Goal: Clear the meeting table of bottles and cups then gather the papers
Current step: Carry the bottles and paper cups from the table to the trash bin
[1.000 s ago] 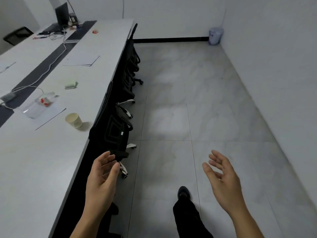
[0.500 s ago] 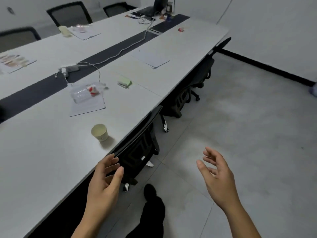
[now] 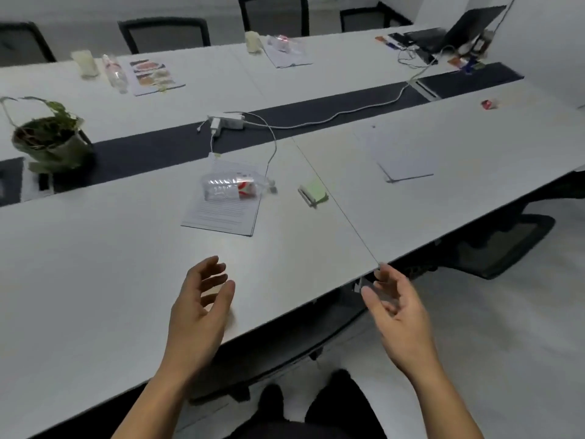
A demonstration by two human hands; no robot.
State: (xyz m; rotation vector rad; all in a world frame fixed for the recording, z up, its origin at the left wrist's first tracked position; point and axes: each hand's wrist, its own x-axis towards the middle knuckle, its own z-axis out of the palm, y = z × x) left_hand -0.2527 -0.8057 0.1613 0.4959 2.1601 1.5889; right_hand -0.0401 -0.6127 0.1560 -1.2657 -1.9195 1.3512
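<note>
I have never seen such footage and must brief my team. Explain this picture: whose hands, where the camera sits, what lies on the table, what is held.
No machine: a person wears a camera on the head, looking down at their hands. The left hand hovers over the table, the right hand beyond its edge; both open, holding nothing. On the table lie a crushed plastic bottle on a printed sheet, a green notepad, blank papers, a potted plant and a white cable. Farther off are a paper cup, a second bottle and a laptop.
</note>
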